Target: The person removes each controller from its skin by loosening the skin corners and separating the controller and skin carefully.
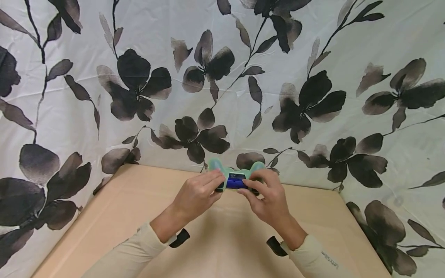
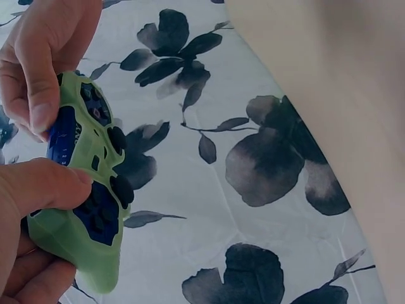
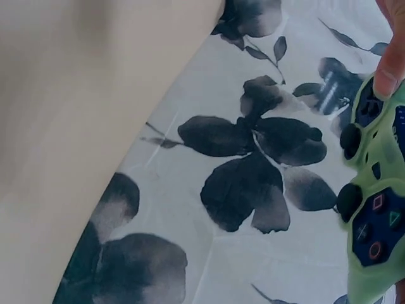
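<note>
A blue game controller (image 1: 235,183) in a pale green rubbery cover (image 2: 98,266) is held up between both hands over the far edge of the table. My left hand (image 1: 197,196) grips one end, its thumb lying on the face near the direction pad in the left wrist view. At the other end my right hand (image 1: 270,199) holds the controller, thumb and a finger by the bare blue edge. The right wrist view shows the face buttons (image 3: 378,231) and two black thumbsticks (image 3: 350,140). Most of the right hand is hidden there.
A light tan table (image 1: 222,239) lies below the hands. Behind it and at both sides hangs a white cloth (image 1: 243,116) with dark flowers. Each wrist wears a black camera piece (image 1: 180,238) beneath a cream sleeve (image 1: 130,251).
</note>
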Available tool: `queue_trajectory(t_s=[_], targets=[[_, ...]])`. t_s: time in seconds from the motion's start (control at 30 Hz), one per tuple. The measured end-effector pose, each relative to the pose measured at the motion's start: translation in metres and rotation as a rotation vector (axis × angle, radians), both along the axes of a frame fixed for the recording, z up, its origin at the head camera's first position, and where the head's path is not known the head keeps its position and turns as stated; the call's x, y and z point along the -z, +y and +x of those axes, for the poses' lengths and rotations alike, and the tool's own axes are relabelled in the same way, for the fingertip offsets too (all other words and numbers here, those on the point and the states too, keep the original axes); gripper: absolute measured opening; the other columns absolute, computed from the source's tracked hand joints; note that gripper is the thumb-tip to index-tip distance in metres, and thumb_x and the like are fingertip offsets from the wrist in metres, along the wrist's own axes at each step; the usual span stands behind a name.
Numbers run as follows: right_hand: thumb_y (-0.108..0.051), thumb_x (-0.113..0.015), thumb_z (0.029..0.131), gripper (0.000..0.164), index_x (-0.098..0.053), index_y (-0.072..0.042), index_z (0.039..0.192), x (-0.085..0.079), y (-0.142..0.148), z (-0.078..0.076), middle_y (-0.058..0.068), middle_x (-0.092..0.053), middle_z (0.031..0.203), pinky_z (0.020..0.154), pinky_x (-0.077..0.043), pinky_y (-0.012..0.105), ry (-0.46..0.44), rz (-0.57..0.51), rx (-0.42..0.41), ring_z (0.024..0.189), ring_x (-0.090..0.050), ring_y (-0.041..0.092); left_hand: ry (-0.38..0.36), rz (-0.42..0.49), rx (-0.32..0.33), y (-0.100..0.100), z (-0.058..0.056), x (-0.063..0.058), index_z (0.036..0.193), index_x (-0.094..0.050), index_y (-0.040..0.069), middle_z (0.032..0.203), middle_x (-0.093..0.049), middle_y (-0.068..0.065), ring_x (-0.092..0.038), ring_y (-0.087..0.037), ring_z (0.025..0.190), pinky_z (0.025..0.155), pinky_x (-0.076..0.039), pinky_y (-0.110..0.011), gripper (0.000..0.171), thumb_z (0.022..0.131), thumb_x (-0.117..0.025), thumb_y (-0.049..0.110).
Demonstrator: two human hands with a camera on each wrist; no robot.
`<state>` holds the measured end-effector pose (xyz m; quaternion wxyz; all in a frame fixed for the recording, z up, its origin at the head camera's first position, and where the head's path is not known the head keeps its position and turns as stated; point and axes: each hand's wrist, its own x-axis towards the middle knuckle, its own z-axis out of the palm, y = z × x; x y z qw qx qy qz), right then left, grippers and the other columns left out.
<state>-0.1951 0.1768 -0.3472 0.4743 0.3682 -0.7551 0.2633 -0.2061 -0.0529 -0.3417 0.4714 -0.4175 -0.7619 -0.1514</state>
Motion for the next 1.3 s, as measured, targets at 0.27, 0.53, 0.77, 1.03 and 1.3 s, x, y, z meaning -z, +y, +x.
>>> queue_trajectory(t_s=[0.27,0.53,0.77,1.03,1.3], targets=[[0.001,-0.085,0.069,0.016,-0.076,-0.008,0.079,-0.008,-0.003,0.008,0.004,-0.066,0.088,0.072,-0.044,0.018,-0.262,-0.118,0.054,0.084,-0.057,0.017,-0.03,-0.003,0.032,0.0,-0.003,-0.003,0.096,-0.075,0.008,0.099,-0.078,-0.005,-0.075,-0.017,0.093,0.08,-0.059,-0.029,0.032,0.067,-0.087,0.012],[0.002,-0.071,0.074,0.014,-0.075,-0.012,0.077,-0.013,0.0,0.008,-0.002,-0.067,0.09,0.066,-0.051,0.024,-0.419,-0.058,0.093,0.086,-0.058,0.012,-0.064,-0.023,0.047,-0.002,-0.008,0.001,0.098,-0.073,0.007,0.101,-0.077,-0.006,-0.075,-0.018,0.093,0.081,-0.06,-0.031,0.033,0.067,-0.086,0.01],[-0.002,-0.066,0.073,0.016,-0.067,-0.017,0.067,-0.018,0.001,0.009,-0.005,-0.061,0.09,0.068,-0.049,0.026,-0.485,0.077,0.1,0.088,-0.053,0.009,-0.046,-0.05,0.034,-0.003,-0.009,0.003,0.097,-0.072,0.008,0.101,-0.077,-0.003,-0.074,-0.017,0.095,0.083,-0.059,-0.031,0.034,0.066,-0.086,0.011],[-0.01,-0.065,0.074,0.015,-0.056,-0.019,0.067,-0.013,0.001,0.007,-0.005,-0.055,0.089,0.069,-0.041,0.027,-0.43,0.283,0.18,0.084,-0.045,0.01,-0.041,-0.081,0.01,-0.001,-0.008,0.008,0.097,-0.07,0.009,0.102,-0.076,-0.003,-0.073,-0.016,0.095,0.083,-0.059,-0.029,0.034,0.067,-0.086,0.012],[-0.011,-0.075,0.074,0.024,-0.051,-0.016,0.075,-0.016,0.005,0.004,-0.006,-0.047,0.086,0.068,-0.036,0.024,-0.415,0.461,0.231,0.08,-0.039,0.01,-0.046,-0.095,-0.02,0.002,-0.01,0.013,0.096,-0.071,0.01,0.099,-0.075,-0.001,-0.073,-0.015,0.092,0.08,-0.059,-0.026,0.033,0.068,-0.086,0.015]])
